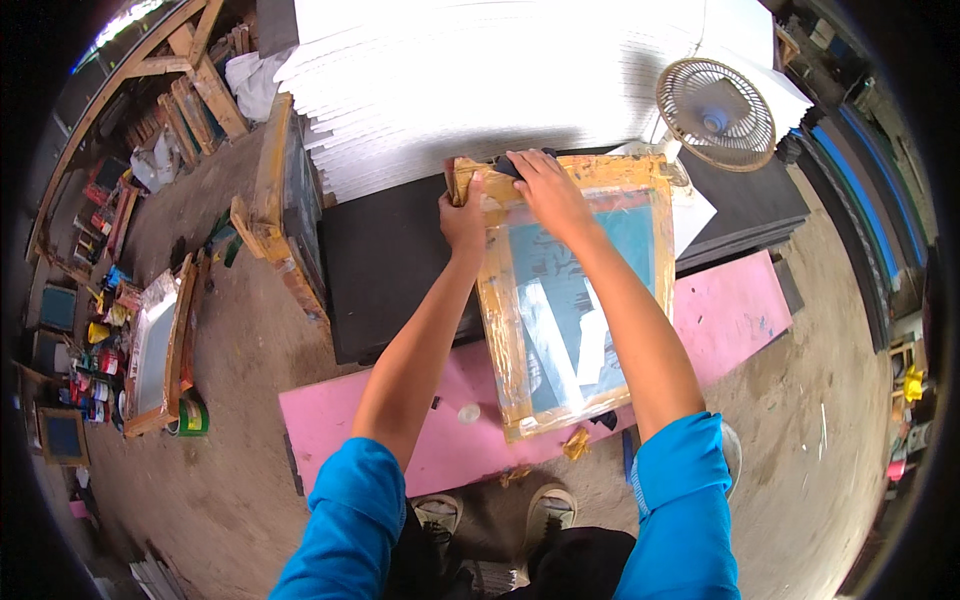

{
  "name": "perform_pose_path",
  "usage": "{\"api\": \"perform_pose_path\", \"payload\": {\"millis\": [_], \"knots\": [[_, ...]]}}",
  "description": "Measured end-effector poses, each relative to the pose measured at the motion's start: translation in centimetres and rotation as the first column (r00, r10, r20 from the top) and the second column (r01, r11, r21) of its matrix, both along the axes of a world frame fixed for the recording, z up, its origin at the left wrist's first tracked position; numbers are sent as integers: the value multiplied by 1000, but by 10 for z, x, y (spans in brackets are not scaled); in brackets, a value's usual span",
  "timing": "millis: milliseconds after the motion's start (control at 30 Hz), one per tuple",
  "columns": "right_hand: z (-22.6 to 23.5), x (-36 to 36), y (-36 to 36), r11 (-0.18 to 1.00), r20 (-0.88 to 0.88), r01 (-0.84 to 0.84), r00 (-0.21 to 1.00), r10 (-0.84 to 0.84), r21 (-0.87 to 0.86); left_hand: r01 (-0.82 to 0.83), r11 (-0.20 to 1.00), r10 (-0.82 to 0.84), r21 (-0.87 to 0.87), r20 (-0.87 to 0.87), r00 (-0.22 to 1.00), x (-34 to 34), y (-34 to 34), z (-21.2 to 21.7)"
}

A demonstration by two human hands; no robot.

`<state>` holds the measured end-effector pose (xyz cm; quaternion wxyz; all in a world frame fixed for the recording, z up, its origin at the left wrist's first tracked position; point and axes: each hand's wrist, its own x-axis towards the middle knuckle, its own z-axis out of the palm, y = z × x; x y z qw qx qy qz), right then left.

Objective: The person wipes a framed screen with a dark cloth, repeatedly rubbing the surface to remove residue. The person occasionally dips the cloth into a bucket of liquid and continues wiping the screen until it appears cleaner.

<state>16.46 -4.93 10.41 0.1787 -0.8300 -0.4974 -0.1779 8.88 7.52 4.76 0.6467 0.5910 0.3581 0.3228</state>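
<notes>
A screen-printing frame (491,325) with a blue-green mesh and brown tape over its border stands tilted in front of me. My left hand (462,217) grips its upper left corner, the thumb along the near side. Closed over the top edge, my right hand (550,195) presses a dark, soft-looking pad (507,167) against the taped wood. Most of that pad is covered by the fingers, so I cannot tell its exact kind. Clear tape with pale streaks lies across the lower mesh.
Behind the frame rise a tall stack of white sheets (450,80) and black sheets (385,265). A fan (715,115) stands at the right. Below lies a pink board (735,312), with crumpled brown tape (576,443) near my feet. More frames (275,185) lean at the left.
</notes>
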Motion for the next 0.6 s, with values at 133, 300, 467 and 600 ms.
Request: {"api": "perform_pose_path", "payload": {"millis": [133, 300, 467, 600], "knots": [[21, -4, -9, 999, 22, 1, 1000, -2, 53, -70, 997, 72, -23, 85, 994, 1, -10, 21], [70, -15, -43, 979, -11, 57, 998, -56, 195, -61, 998, 59, 2, 210, 976, -16, -52, 86], [130, -52, -89, 921, 45, 17, 998, -37, 389, -7, 985, -65, 172, 412, 909, -44, -87, 129], [126, -112, -114, 885, 197, 2, 975, -106, 466, 104, 941, -265, 322, 513, 816, -83, -95, 119]]}}
